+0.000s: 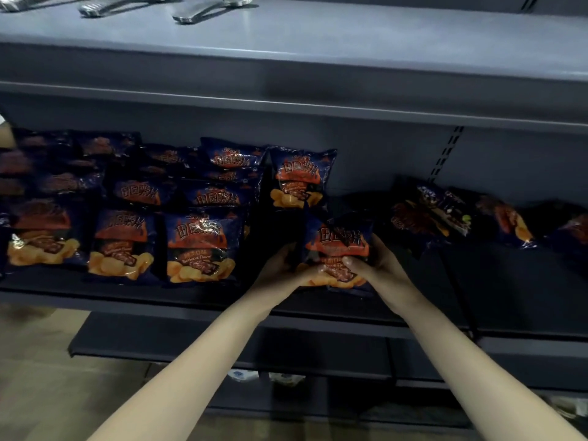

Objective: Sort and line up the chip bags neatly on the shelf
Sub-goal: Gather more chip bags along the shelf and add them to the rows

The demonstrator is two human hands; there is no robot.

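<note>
We find the left hand (280, 265) and right hand (378, 265) both gripping the dark-blue, orange-printed foil chip bag (339, 241) by its lower sides, near the front edge of the dark metal shelf (127, 299). We judge it light, air-puffed and slippery, with fragile contents: hold the side seams without squeezing. At nine o'clock stand lined-up matching bags (200, 246); at two o'clock lie toppled bags (445, 214).
</note>
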